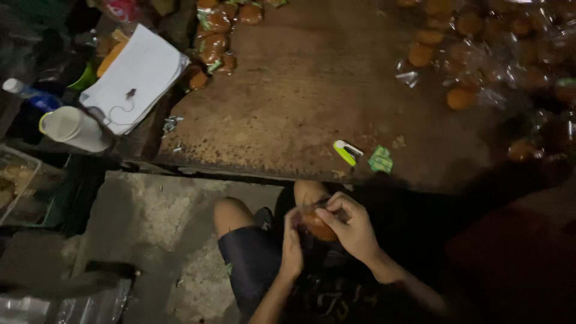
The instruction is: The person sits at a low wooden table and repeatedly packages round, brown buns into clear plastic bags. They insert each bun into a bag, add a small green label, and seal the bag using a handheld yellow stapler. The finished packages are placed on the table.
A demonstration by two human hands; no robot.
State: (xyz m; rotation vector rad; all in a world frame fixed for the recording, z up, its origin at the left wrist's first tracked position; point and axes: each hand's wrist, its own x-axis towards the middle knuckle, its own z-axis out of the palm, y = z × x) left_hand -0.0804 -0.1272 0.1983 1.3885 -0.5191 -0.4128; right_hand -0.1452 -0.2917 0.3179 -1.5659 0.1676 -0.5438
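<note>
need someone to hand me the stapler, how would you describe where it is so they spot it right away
Start at the big brown board above the person's knees and follow its near edge. The stapler lies there, just left of a small green wrapper. It is the only lime-green and white thing, unlike the round orange buns in clear bags farther back.

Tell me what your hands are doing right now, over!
Left hand and right hand both closed on a bagged bun over the lap. Stapler lies untouched on the table. Nothing in the way.
</note>
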